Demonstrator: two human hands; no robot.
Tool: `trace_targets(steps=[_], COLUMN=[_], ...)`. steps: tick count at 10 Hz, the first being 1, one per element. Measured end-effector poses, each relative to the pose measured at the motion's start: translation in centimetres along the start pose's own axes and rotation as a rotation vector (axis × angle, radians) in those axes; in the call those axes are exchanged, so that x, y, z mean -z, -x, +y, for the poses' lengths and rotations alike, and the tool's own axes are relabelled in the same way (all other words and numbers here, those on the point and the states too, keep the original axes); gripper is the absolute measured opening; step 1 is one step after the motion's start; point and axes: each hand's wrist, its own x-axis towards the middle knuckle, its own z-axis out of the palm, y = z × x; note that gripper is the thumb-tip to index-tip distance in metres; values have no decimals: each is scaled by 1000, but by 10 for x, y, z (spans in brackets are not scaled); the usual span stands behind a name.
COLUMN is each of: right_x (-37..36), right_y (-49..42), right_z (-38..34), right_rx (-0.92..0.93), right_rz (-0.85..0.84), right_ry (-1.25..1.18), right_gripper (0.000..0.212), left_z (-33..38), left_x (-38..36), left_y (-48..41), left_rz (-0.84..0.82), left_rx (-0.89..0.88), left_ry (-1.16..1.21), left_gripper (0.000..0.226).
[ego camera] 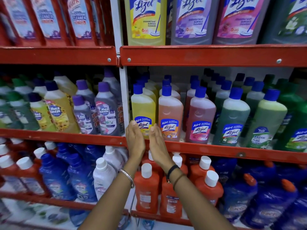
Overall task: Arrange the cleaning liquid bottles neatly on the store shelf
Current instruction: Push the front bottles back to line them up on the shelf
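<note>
At the middle shelf [216, 149], front left, I hold my left hand [134, 138] and right hand [157, 143] flat, both released, flanking the yellow Lizol bottle [143, 112] at the row's end, apparently to square it with the orange bottle [170, 117] beside it.

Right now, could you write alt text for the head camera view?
Two open hands, left hand and right hand, reach toward a yellow Lizol bottle on a red store shelf crowded with colourful cleaning bottles.
</note>
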Motion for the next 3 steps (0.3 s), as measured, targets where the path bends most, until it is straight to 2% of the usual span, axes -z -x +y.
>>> trace_targets(steps=[1, 2, 3], right_x=[5, 20, 59], right_y=[-5, 8, 20], right_z=[-6, -19, -43], right_rx=[-42, -9, 55], right_rz=[25, -8, 201], right_ry=[-25, 10, 45], right_gripper=[62, 57, 57], left_z=[3, 14, 59], left_x=[-1, -1, -8], left_y=[-3, 4, 25], left_rz=[-46, 16, 40], left_rx=[51, 34, -231], left_ry=[-47, -122, -100], left_gripper=[56, 55, 52])
